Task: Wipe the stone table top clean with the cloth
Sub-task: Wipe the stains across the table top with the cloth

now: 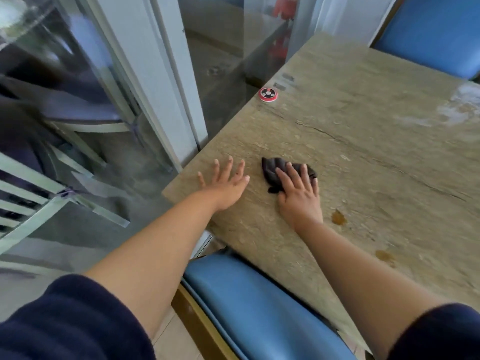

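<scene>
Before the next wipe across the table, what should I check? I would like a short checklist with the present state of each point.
1. Cloth under the right hand, fingers flat on it: ok.
2. Left hand spread flat on the table, apart from the cloth: ok.
3. Brown spots right of the right wrist, near the front edge, not yet wiped: not ok.
4. White smear at the far right: not ok.
5. Red round button near the far left edge, away from the cloth: ok.
6. Cloth damp enough: cannot tell.
</scene>
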